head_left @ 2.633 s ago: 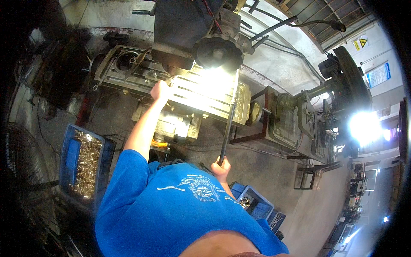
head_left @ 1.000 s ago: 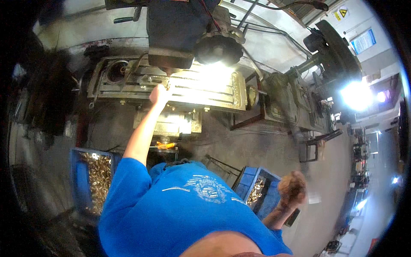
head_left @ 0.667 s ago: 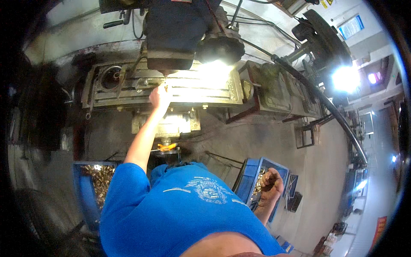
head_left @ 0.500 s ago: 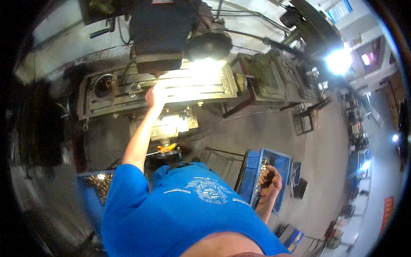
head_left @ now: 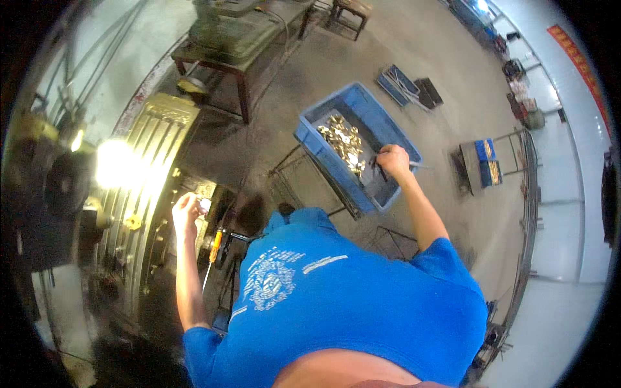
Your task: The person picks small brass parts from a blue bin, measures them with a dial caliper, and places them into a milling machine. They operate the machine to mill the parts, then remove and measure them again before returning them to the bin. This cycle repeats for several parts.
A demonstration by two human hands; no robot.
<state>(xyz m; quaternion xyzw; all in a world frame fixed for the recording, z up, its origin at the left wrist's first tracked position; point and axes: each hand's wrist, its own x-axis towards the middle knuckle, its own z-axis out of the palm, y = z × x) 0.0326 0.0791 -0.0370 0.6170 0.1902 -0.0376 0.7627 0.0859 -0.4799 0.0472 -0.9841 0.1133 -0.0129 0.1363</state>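
My left hand is raised beside the milling machine's table, its fingers closed on a small pale, shiny piece. My right hand is over the right side of a blue plastic crate, fingers pressed together. From it a thin tool with a dark end points down into the crate, and a pale tip sticks out past the rim; its exact kind is unclear. A heap of brass-coloured metal parts lies in the crate, to the left of my right hand.
The lit, slotted machine table stands at the left. An orange-handled screwdriver-like tool is near my left forearm. Beyond are a metal workbench, a small blue tray and, at right, blue boxes. A stand supports the crate.
The view has swung to the right. My left hand has come away from the machine table with a small piece. My right hand has reached farther out, over the brass parts' crate.
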